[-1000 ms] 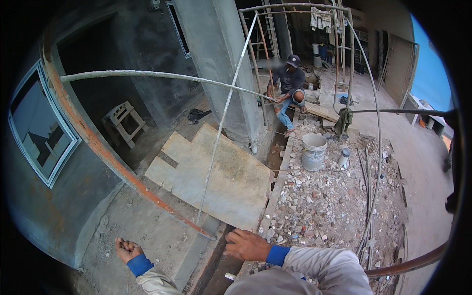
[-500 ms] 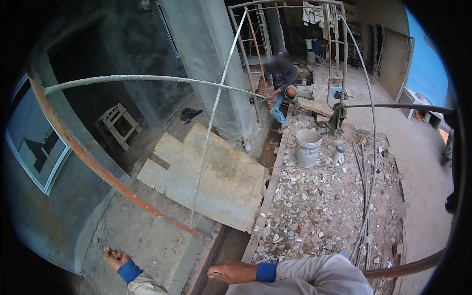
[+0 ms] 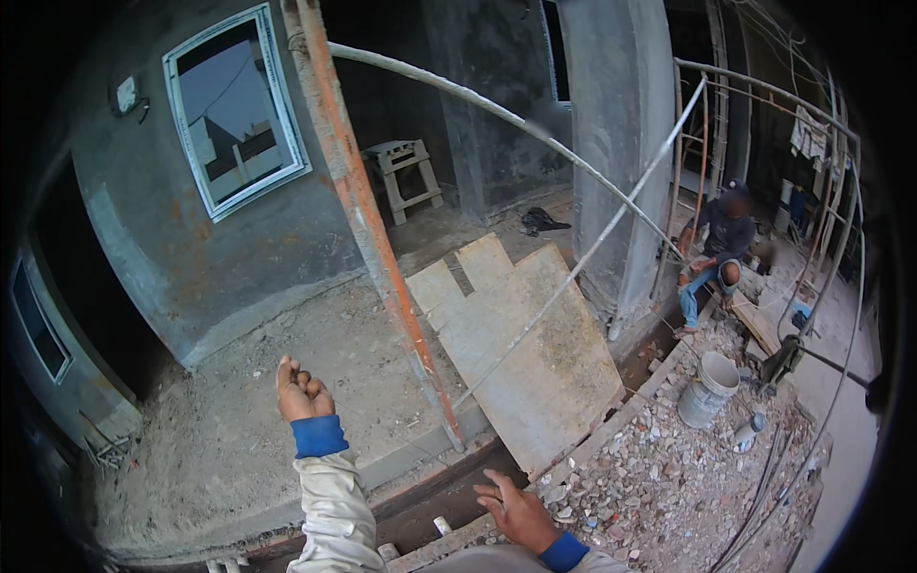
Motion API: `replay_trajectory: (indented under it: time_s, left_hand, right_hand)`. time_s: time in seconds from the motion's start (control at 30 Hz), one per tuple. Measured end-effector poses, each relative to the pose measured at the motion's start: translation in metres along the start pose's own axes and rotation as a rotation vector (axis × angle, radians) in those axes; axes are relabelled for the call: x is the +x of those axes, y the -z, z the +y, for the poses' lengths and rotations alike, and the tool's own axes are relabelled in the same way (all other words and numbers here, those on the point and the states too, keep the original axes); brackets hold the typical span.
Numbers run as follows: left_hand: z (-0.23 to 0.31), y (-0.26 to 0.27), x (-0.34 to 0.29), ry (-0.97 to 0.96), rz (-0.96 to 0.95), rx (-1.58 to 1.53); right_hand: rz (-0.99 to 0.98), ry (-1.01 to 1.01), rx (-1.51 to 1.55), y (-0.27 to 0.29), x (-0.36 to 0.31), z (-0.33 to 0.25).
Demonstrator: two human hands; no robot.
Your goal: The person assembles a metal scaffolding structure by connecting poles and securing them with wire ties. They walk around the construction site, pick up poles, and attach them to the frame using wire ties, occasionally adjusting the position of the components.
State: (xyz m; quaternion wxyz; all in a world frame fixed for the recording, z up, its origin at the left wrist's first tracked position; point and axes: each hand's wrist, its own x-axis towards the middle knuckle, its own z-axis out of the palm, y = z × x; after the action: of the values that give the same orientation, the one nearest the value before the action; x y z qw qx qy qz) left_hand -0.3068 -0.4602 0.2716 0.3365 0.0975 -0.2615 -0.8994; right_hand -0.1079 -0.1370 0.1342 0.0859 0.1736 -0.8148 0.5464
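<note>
My left hand [image 3: 304, 390] is raised over the dusty concrete ledge [image 3: 258, 334], with a blue cuff at its wrist. Its fingers curl in, and whatever they may hold is too small or hidden to make out. Lower and further right, my right hand [image 3: 521, 514] is open with its fingers apart, over the edge of the narrow trench [image 3: 430, 511]. Nothing shows in it. Just beyond it, a large pale board [image 3: 535, 353] with a notched far edge lies partly across the trench.
A rusty orange scaffold post [image 3: 368, 220] stands in front, with pale braces [image 3: 583, 282] crossing ahead. Rubble [image 3: 630, 487] covers the right side, where a bucket [image 3: 709, 390] stands. Another person [image 3: 721, 239] sits beside the trench. A wooden stool [image 3: 406, 177] is by the wall.
My view has swung left, showing more wall and window. The left hand is raised higher and further forward. The right hand has gone from closed to open and shifted right in view.
</note>
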Motion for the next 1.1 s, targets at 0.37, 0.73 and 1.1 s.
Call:
replay_trajectory:
  time_s: [0.37,0.73,1.1]
  left_hand:
    - [0.015,-0.068,-0.047,-0.038,-0.08,-0.054]
    - [0.012,-0.045,-0.042,-0.161,-0.06,0.029]
    - [0.052,0.148,0.008,0.164,0.1,0.005]
  right_hand:
    - [-0.125,0.023,-0.09,0.014,0.025,0.002]
    - [-0.281,-0.154,0.271,-0.018,0.064,-0.013]
    - [0.138,-0.474,0.737,-0.054,0.061,0.029]
